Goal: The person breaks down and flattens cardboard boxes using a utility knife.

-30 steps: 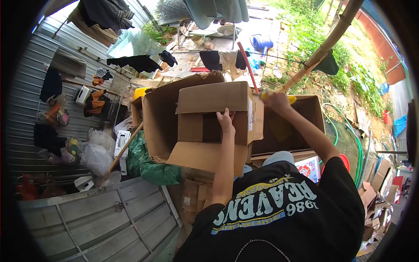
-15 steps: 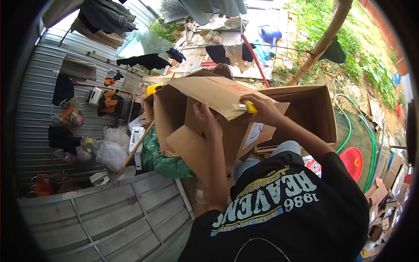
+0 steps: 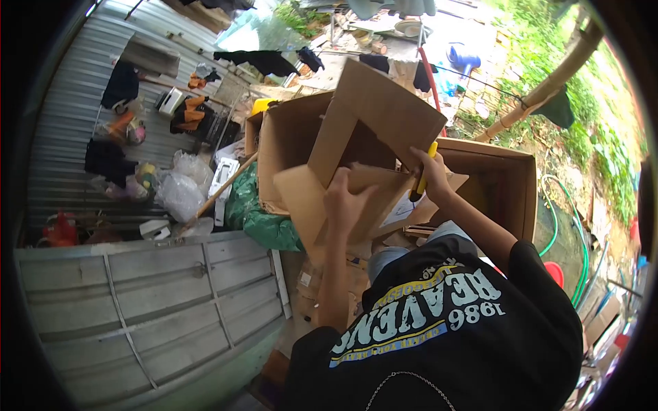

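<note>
An unfolded brown cardboard box [image 3: 327,140] is raised in front of me, its flaps spread at different angles. My left hand [image 3: 347,202] is at its near edge, thumb apart from the other fingers, which are partly hidden against the cardboard. In my right hand [image 3: 432,175] is a yellow utility knife [image 3: 423,179], upright at the right edge of the raised flap. Whether its blade is out is too small to tell. Another open carton [image 3: 507,154] stands to the right, and a larger open box [image 3: 274,133] is behind on the left.
A green plastic bag [image 3: 264,212] lies left of the boxes, by a wooden stick [image 3: 221,190]. A metal-framed panel [image 3: 151,294] fills the lower left. On the right are a green hose [image 3: 579,240] and a red basin [image 3: 554,274]. Clothes [image 3: 264,63] hang overhead.
The cardboard has been turned and its flap lifted upright. My left hand has moved lower; the knife in my right hand has swung from lying across the flap to upright. The view has shifted.
</note>
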Available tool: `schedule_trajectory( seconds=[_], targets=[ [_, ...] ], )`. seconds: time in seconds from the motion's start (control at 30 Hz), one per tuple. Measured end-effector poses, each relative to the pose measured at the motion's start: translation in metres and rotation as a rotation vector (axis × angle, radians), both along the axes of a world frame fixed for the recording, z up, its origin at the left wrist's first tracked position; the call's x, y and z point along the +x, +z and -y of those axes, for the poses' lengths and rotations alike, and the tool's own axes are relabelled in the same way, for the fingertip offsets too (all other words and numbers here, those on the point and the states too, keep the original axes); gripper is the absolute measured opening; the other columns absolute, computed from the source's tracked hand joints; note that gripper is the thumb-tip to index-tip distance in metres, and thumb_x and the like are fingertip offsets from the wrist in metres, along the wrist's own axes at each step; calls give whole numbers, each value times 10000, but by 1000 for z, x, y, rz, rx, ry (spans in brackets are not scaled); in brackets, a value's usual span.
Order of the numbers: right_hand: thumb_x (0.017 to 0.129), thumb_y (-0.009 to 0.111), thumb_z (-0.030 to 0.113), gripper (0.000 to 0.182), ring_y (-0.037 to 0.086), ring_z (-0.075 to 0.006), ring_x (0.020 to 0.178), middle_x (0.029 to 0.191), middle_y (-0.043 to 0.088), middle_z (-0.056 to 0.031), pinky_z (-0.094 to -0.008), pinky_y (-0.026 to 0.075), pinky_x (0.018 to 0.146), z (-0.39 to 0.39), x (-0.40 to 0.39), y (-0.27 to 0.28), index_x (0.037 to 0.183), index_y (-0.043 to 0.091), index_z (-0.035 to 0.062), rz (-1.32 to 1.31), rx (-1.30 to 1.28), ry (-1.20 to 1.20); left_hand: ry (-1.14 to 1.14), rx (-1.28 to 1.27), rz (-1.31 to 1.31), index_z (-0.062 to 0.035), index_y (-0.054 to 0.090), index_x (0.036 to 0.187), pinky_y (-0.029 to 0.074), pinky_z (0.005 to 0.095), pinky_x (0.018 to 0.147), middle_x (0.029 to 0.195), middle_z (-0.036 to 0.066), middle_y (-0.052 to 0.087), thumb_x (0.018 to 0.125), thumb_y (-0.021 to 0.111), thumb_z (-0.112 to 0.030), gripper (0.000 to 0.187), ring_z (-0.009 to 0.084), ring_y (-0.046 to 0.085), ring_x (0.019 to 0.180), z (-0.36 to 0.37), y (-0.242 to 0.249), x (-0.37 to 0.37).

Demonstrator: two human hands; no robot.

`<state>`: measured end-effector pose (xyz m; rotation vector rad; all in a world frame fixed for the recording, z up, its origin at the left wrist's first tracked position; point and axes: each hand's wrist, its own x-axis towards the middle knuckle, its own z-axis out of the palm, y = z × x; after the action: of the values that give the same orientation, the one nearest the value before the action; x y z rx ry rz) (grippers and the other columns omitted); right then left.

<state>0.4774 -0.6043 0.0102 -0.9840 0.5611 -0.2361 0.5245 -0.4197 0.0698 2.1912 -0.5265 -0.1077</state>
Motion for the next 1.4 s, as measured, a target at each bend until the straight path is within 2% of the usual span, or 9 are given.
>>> schedule_trajectory(
  seconds=[0.27, 0.33, 0.4, 0.5, 0.67, 0.87, 0.93, 1.2, 1.4],
  targets=[
    [789, 543, 198, 163, 453, -95, 449, 586, 451, -4, -234, 399, 430, -71, 16, 5, 819, 460, 61, -118, 135, 121, -70, 142, 76, -57, 488, 847, 441, 333, 582, 725, 69, 485, 688, 635, -134, 230, 250, 547, 684, -38, -36, -110],
    [801, 538, 205, 174, 476, -96, 468, 598, 479, -14, -241, 408, 439, -91, 15, 4, 843, 466, 52, -42, 75, 331, -164, -476, -439, -46, 498, 949, 446, 304, 644, 836, 45, 516, 720, 634, -170, 294, 175, 548, 747, -70, -94, -107],
    [804, 539, 189, 182, 474, -90, 478, 605, 475, -13, -232, 406, 449, -109, 16, 5, 880, 458, 45, -6, 59, 401, 436, -490, -486, -11, 474, 1032, 424, 288, 740, 938, 60, 516, 755, 615, -239, 386, 146, 517, 826, -76, -73, -102],
    [803, 552, 178, 205, 463, -76, 479, 614, 480, -9, -222, 399, 453, -123, 14, 11, 929, 474, 36, 52, -32, 554, 479, -350, -44, 17, 445, 1098, 378, 285, 843, 1035, 106, 505, 781, 582, -274, 452, 168, 496, 940, -95, -65, -71],
    [787, 585, 194, 234, 439, -56, 450, 639, 524, -14, -213, 385, 425, -106, 18, 12, 947, 557, 26, 246, -161, 978, 102, -401, -511, 32, 399, 1190, 284, 323, 949, 1203, 138, 430, 788, 585, -302, 555, 214, 372, 1150, -105, -50, -54],
    [808, 542, 192, 181, 455, -68, 463, 681, 575, -47, -221, 387, 437, -11, 34, -61, 862, 572, 22, -203, -744, 502, 643, -399, -389, 38, 477, 1092, 376, 281, 835, 1055, 116, 515, 809, 562, -303, 451, 179, 497, 934, -154, -102, -45],
    [799, 545, 255, 269, 568, -238, 584, 681, 578, -171, -349, 437, 576, 25, 24, -77, 894, 536, 4, -212, -1058, 332, 722, -519, -434, 30, 472, 1103, 367, 300, 846, 1076, 121, 497, 816, 550, -311, 452, 195, 483, 968, -165, -95, -46],
    [828, 496, 195, 234, 556, -119, 859, 957, 602, -31, -275, 434, 750, 29, -11, -75, 990, 545, 34, -91, -68, 897, 875, -1155, -610, 23, 433, 1098, 447, 346, 718, 1000, 145, 505, 853, 459, -300, 406, 231, 524, 889, -195, -43, -66],
    [821, 524, 195, 289, 511, -155, 972, 1021, 575, -75, -280, 371, 874, -56, -20, -106, 1066, 546, 44, 85, -315, 1306, 866, -1166, -506, 13, 457, 1106, 466, 367, 766, 1025, 150, 524, 889, 335, -324, 418, 264, 533, 937, -313, -79, -88]
  ],
)
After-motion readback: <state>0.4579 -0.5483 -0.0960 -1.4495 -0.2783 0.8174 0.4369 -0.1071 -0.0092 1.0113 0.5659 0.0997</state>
